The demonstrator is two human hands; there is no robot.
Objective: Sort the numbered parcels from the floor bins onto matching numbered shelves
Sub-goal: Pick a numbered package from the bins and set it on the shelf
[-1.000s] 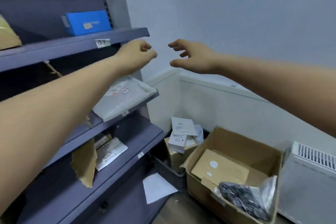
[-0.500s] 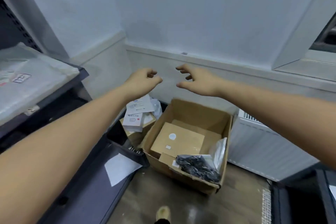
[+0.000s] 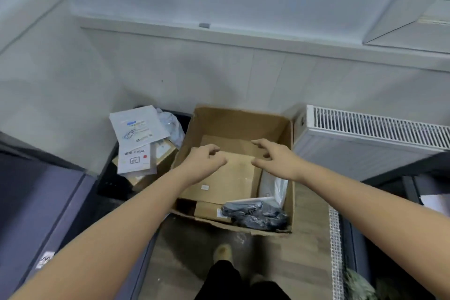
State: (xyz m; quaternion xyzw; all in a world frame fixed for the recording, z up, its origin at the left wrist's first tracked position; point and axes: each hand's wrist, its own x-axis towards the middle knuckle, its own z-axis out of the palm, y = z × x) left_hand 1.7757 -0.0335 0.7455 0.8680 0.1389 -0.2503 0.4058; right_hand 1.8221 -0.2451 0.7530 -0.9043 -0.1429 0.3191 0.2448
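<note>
You are now turning from the shelves, bringing your empty, loosely curled left hand [image 3: 205, 159] and right hand [image 3: 274, 155] over the brown parcel [image 3: 231, 179] in the cardboard box [image 3: 239, 120].

A brown cardboard box [image 3: 233, 124] holds a tan parcel [image 3: 226, 178] and black crinkled bag [image 3: 255, 215]; white printed envelopes [image 3: 137, 129] beside it.

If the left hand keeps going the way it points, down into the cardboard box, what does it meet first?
Most likely the flat brown parcel lying in the box: the left hand hovers right over it, empty, fingers loosely curled. Depth is unclear from this single view.
</note>
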